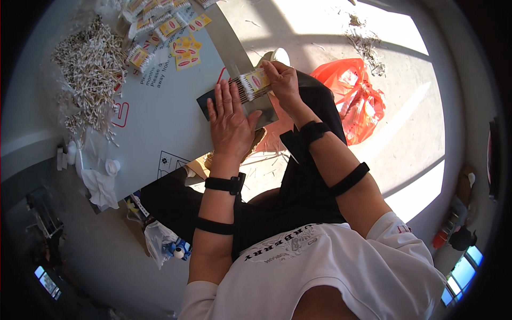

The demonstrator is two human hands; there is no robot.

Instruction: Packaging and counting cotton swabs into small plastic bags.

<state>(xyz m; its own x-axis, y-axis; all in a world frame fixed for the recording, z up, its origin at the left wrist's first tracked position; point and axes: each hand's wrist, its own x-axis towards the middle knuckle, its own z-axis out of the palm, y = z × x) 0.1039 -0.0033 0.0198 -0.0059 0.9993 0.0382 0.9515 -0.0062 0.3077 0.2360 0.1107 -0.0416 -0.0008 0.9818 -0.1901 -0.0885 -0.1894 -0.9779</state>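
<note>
My right hand (pixel 282 82) pinches the end of a small clear pack of cotton swabs (pixel 255 81) with a yellow label, held over the table's right edge. My left hand (pixel 231 128) lies palm down with fingers stretched beside the pack. Its fingertips rest near brown swab sticks that show between the two hands. Under them is a flat dark plate (pixel 203 102) at the table edge. What lies beneath my left palm is hidden.
A heap of loose cotton swabs (pixel 90 72) covers the grey table's (pixel 160 122) left side. Filled swab packs (pixel 160 21) and loose yellow label cards (pixel 186 52) lie at the far end. A red plastic bag (pixel 354 101) stands on the floor at right.
</note>
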